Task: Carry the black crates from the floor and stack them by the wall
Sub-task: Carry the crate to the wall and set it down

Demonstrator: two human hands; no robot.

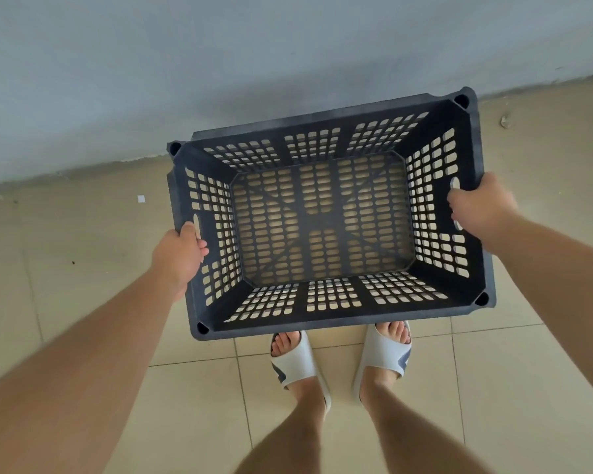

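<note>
The crate (326,217) gripped at both short ends is black throughout, with a faint grey sheen along its rim. Between the two grips, its walls and base carry a regular grid of rounded slots arranged in rectangular blocks; solid black bars cross the base diagonally. Through the slots the floor (83,254) shows beige. The floor is laid in pale beige tiles with thin darker grout lines. Beyond the grips, the wall (185,63) is plain pale blue-grey. Below the held crate, the slippers (298,360) are white with dark navy patches.
</note>
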